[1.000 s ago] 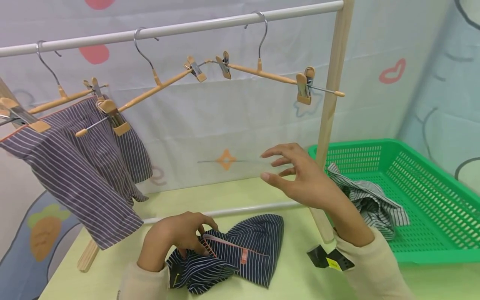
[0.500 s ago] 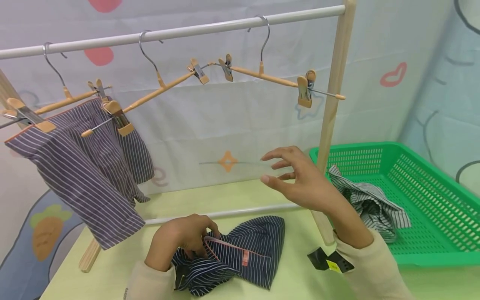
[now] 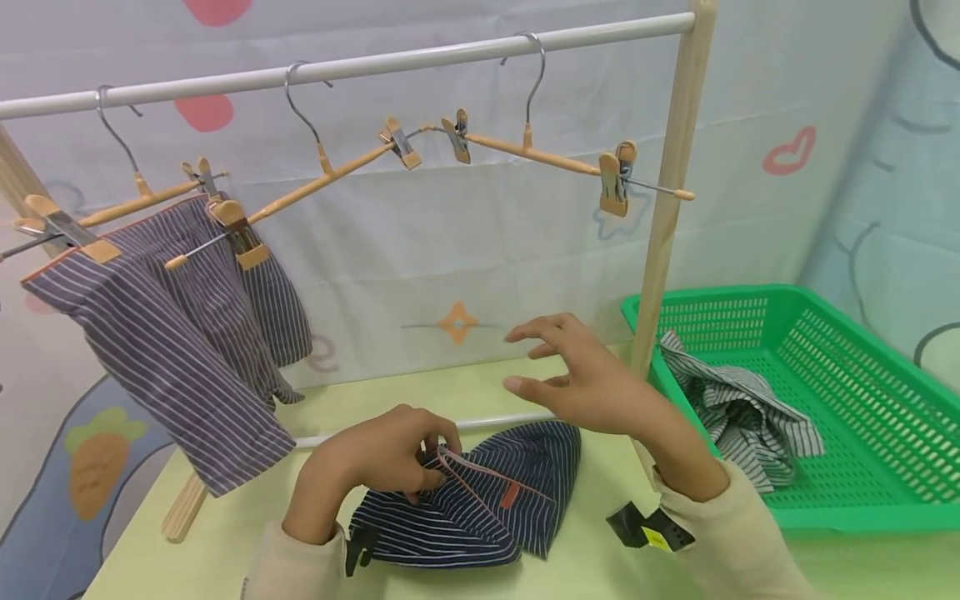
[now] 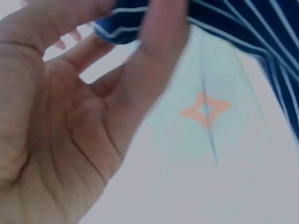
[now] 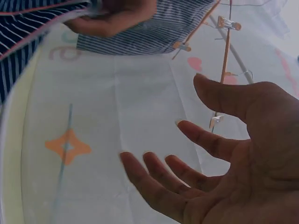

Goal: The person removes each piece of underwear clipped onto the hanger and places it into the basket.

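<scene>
The clothes [image 3: 442, 533] are dull cloth. The basket [image 3: 847, 518] is smooth plastic, a bit shiny. The hooks [image 3: 542, 62] are shiny metal. The post [image 3: 670, 167] is plain wood. The surface [image 3: 225, 550] looks smooth.

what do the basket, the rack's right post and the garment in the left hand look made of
Basket: likely plastic, slightly glossy green with regular slots. Post: probably wood, pale and matt with faint grain. Garment: soft striped cloth, matt, in folds; fibre unclear.
</scene>
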Tool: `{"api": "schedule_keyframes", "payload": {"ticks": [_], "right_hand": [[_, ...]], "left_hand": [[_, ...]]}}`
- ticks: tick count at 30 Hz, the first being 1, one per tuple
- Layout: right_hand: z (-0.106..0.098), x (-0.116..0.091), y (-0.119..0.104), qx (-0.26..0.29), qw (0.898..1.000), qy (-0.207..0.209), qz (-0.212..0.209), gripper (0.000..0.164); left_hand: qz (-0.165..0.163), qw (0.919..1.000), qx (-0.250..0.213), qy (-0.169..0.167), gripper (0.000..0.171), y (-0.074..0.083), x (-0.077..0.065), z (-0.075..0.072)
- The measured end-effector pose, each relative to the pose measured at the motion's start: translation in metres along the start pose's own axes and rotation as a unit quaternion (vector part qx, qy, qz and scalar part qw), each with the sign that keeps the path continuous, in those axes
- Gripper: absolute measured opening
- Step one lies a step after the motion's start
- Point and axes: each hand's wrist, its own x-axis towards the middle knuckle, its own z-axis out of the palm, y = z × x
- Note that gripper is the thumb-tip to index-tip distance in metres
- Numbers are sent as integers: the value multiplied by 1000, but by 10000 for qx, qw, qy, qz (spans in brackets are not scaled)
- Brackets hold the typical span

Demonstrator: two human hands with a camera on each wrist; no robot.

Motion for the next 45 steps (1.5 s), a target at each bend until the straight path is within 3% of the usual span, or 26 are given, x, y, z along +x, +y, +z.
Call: {"api": "schedule_keyframes", "payload": {"ticks": [5, 10, 16, 21, 27, 34, 38, 41, 45], "right_hand": [[10, 1, 2, -154, 9978, -618, 185, 60], [20, 2, 6, -602, 9926, -1051, 92, 73], [28, 1, 11, -745, 9878, -1370, 45, 81], [35, 3, 15, -645, 9873, -1448, -96, 86], [39, 5, 14, -559, 9931, -1029, -59, 95], [42, 11, 14, -179, 9956, -868, -294, 98], [42, 13, 16, 255, 9950, -953, -167, 98], [41, 14, 17, 797, 9893, -1221, -45, 96], [39, 16, 19, 1623, 9730, -1640, 81, 92]], "left_hand": [[484, 9982, 36, 357, 23, 2, 1, -2], [831, 9914, 362, 943, 25, 2, 1, -4], [1701, 9655, 642, 1867, 27, 3, 3, -7], [2136, 9420, 496, 2540, 29, 6, 3, -9], [2438, 9270, 327, 2830, 28, 11, 5, -8], [2598, 9143, 518, 3063, 26, 13, 7, -8], [2807, 8982, 504, 3345, 25, 14, 6, -10], [3036, 8828, 413, 3561, 23, 15, 4, -11], [3456, 8675, -43, 3578, 24, 16, 1, -13]]}}
